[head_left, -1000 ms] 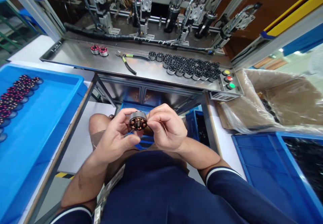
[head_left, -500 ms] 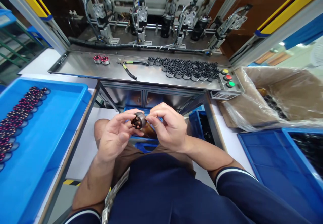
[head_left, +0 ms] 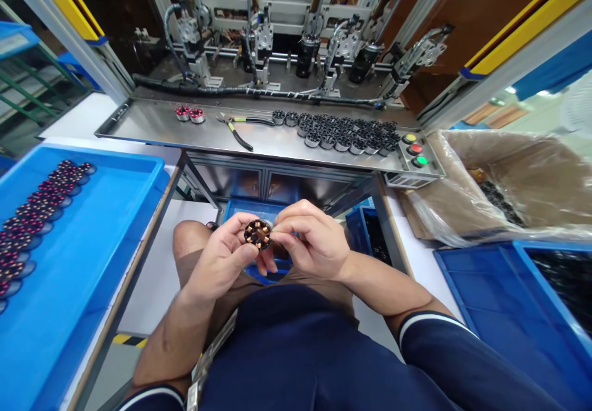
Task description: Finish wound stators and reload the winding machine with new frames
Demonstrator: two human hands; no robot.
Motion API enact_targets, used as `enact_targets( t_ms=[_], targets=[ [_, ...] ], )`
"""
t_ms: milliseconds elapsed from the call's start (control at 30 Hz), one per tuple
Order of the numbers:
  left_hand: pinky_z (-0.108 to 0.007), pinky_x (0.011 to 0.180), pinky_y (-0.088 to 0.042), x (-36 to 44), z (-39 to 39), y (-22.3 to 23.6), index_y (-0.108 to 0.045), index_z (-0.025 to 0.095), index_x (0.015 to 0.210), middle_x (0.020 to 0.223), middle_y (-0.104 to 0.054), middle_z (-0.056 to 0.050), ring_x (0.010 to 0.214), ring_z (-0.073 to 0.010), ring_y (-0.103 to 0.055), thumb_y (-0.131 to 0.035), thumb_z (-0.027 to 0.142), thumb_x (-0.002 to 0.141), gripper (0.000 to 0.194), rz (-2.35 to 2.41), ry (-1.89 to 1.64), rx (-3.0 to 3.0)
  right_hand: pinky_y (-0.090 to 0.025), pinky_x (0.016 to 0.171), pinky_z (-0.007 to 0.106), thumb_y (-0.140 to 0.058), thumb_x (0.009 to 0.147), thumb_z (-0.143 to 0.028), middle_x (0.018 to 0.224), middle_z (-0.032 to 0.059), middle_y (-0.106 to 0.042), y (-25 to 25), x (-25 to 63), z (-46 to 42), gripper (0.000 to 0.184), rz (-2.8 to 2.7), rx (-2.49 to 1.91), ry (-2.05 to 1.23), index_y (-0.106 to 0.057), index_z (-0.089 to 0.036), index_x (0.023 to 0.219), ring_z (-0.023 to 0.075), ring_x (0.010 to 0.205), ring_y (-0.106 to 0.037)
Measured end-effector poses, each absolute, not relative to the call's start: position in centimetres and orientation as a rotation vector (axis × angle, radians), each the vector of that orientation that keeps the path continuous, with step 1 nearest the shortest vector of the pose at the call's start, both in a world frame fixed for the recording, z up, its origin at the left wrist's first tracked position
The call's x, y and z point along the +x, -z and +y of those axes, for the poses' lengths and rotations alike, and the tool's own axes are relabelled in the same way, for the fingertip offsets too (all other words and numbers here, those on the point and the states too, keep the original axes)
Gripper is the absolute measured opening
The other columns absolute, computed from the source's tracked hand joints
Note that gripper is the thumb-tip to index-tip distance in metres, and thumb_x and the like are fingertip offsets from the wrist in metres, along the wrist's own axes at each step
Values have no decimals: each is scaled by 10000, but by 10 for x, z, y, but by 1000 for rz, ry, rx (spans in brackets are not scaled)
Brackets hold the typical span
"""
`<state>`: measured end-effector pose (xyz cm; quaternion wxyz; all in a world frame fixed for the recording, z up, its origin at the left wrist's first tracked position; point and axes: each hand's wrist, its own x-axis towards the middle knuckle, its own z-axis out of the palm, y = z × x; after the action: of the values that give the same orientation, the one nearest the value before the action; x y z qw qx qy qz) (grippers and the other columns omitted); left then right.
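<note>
Core: the round black-rimmed core with copper-coloured windings (head_left: 258, 234) is up off my lap at twelve o'clock, its wound face turned towards me.
Left hand: my left hand (head_left: 227, 252) grips it from the nine o'clock side, thumb on the near edge and fingers wrapped about it.
Right hand: my right hand (head_left: 314, 239) is narrow, thumb and forefinger pinched together at the core's three o'clock edge; what lies between those tips is too small to tell.
Tray: at ten o'clock, a bright blue plastic tray (head_left: 118, 226) carries slanting rows of wound cores with red and copper colouring (head_left: 41, 210).
Bin: at three, a deep-blue plastic bin (head_left: 525, 263) holds dark pieces, too blurred to name.
Carton: at two, a brown cardboard carton lined with clear plastic (head_left: 513, 182), with black pieces inside.
Counter: across twelve runs a brushed-steel counter (head_left: 198, 142).
Pliers: on it, between eleven and twelve, lie open-jawed pliers with black and yellow-green handles (head_left: 240, 139).
Red pair: at eleven, two silver-sided cores with red windings (head_left: 190, 115) sit side by side.
Black group: between twelve and one, black-topped silver cores (head_left: 342, 134) stand packed together.
Buttons: at one, yellow, red and green push-buttons (head_left: 415, 150).
Machine: farthest, at twelve, a metal machine with black cylinders (head_left: 308, 56).
</note>
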<state>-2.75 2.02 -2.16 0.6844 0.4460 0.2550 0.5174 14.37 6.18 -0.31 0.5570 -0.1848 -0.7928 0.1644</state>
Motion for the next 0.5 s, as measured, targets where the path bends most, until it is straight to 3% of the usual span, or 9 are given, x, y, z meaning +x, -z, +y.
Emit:
enact_targets(
  t_ms=[100,267,400,500],
  targets=[
    [-197,582,-590,-26,19,23,-598,259,1120,830,-745,3,672,-140,-733,-714,322,886,269,570,-1248,1022,-542,615,219,-626,950,-126,792,40,-667,4,143,59,75,-1834,-483,-402,-634,-161,883,120,719,-641],
    [-223,641,-614,-21,20,27,-628,235,1094,925,-721,-17,726,-136,-729,-772,354,830,324,652,-1485,1176,-524,634,226,-639,908,-73,734,10,-637,6,135,54,138,-1664,-550,-602,-638,-165,806,110,691,-613],
    [-235,766,-623,-18,20,28,-637,219,1104,1085,-716,-48,937,-160,-730,-878,194,704,468,793,-1732,1451,-487,555,206,-649,903,-143,683,-15,-598,7,130,50,180,-1429,-638,-1062,-635,-168,725,84,588,-563],
    [-259,848,-621,-18,17,28,-629,222,1171,1094,-721,-40,1024,-168,-713,-892,76,640,610,901,-1812,1618,-465,494,201,-715,876,-330,624,-26,-583,12,128,50,276,-1177,-699,-1529,-616,-172,672,80,517,-535]
  ],
)
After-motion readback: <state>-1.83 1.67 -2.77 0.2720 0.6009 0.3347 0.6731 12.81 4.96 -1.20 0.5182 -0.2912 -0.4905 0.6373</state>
